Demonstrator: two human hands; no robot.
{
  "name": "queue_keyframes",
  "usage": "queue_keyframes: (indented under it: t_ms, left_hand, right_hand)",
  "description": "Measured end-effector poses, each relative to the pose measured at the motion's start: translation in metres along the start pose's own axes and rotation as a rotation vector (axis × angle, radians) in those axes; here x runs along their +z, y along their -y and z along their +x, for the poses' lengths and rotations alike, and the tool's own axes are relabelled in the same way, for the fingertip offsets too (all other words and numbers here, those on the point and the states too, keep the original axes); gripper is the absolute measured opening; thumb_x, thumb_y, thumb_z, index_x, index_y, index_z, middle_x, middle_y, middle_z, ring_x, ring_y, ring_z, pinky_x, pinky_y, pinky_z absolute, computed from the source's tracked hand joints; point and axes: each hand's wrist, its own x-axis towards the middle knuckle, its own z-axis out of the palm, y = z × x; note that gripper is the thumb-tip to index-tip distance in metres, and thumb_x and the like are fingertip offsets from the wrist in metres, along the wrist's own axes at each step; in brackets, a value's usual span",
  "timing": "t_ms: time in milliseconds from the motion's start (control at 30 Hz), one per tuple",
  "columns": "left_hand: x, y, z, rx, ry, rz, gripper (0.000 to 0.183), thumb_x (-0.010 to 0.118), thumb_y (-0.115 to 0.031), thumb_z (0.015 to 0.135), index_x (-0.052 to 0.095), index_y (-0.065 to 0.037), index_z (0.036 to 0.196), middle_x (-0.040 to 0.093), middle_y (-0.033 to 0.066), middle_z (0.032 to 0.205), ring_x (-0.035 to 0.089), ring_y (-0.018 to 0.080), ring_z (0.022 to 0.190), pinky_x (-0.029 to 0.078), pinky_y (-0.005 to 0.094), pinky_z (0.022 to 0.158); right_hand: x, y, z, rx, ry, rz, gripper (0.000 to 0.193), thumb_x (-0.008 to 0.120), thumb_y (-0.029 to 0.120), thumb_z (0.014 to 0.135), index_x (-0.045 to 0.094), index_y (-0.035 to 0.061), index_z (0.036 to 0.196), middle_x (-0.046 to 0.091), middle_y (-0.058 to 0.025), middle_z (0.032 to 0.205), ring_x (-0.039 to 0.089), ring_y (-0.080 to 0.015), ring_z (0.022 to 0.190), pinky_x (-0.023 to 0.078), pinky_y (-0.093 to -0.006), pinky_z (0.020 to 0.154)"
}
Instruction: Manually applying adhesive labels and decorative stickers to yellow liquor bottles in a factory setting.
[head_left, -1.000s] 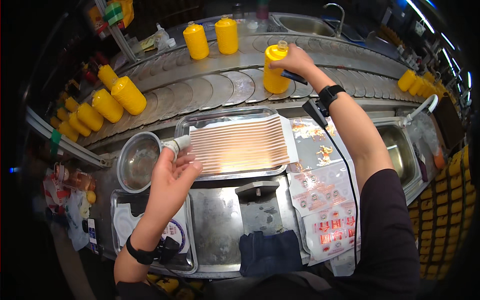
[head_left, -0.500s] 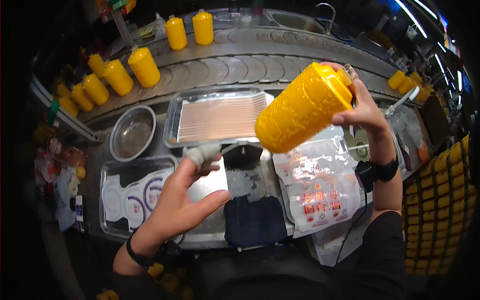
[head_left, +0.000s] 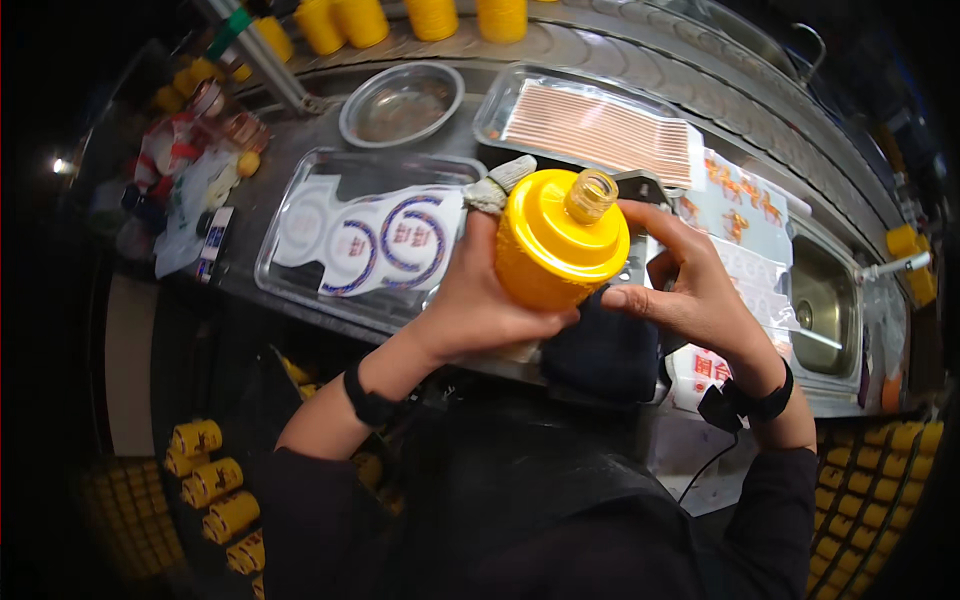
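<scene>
Yellow bottle (head_left: 560, 242): glossy; stepped shoulder; clear neck; tilted, held up near the counter's (head_left: 262, 205) front edge;
Left hand (head_left: 472, 302): wrapped round its side;
Right hand (head_left: 705, 298): fingers wide beside it; contact unclear

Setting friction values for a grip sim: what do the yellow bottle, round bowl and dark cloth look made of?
Yellow bottle: probably coated glass; glossy highlights on the yellow, clear glass-like neck, though clear plastic is possible.
Round bowl: likely stainless steel; grey, with a shiny rim.
Dark cloth: matte fabric, no shine; fibre can't be told.
</scene>
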Motion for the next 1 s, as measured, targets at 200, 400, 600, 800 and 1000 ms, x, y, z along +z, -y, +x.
queue_keyframes:
  t_ms: [200,400,600,800,1000]
  left_hand:
    - [0.017,0.047,0.001,0.126,-0.104,0.132,0.106,0.087,-0.03,0.062,0.021,-0.003,0.141,0.041,0.0185,0.135,0.045,0.0333,0.126,0.036,0.0398,0.107]
    - [0.002,0.04,-0.009,-0.093,0.106,0.14,0.111,0.088,-0.034,0.065,0.013,-0.003,0.141,0.039,0.021,0.139,0.042,0.0356,0.13,0.032,0.041,0.11]
    - [-0.093,0.061,0.015,-0.253,0.097,0.192,0.063,0.075,-0.016,0.081,0.047,-0.005,0.136,0.059,0.0115,0.127,0.054,0.0221,0.122,0.04,0.0362,0.103]
    - [-0.146,0.129,0.05,-0.218,0.052,0.833,0.036,0.061,-0.01,0.079,0.059,-0.005,0.115,0.067,0.0146,0.102,0.064,0.0313,0.096,0.048,0.0395,0.086]
    - [-0.146,0.14,0.072,-0.36,0.162,0.725,0.04,0.07,-0.017,0.074,0.06,-0.006,0.111,0.064,0.0108,0.085,0.063,0.0287,0.082,0.048,0.0385,0.075]
  right_hand:
    - [0.037,-0.016,0.001,0.058,-0.048,-0.004,0.083,0.078,0.028,0.076,0.039,0.0038,0.144,0.062,-0.0122,0.114,0.052,-0.0129,0.071,0.042,-0.025,0.058]
    - [0.038,-0.022,-0.003,0.095,-0.047,-0.022,0.083,0.075,0.017,0.074,0.037,0.0107,0.147,0.063,-0.0103,0.109,0.048,-0.0104,0.064,0.041,-0.0224,0.055]
    - [0.021,-0.039,-0.033,0.233,-0.15,0.111,0.072,0.072,0.01,0.075,0.045,0.0102,0.143,0.063,-0.0058,0.107,0.04,-0.0016,0.056,0.036,-0.0178,0.05]
    - [0.022,-0.043,-0.042,0.291,-0.237,0.199,0.065,0.072,0.009,0.078,0.05,0.0077,0.138,0.064,-0.0064,0.105,0.043,0.0002,0.059,0.038,-0.0161,0.055]
    - [0.018,-0.044,-0.058,0.386,-0.287,0.179,0.063,0.071,0.008,0.078,0.051,0.0062,0.137,0.064,-0.0048,0.104,0.04,0.0008,0.056,0.035,-0.0165,0.05]
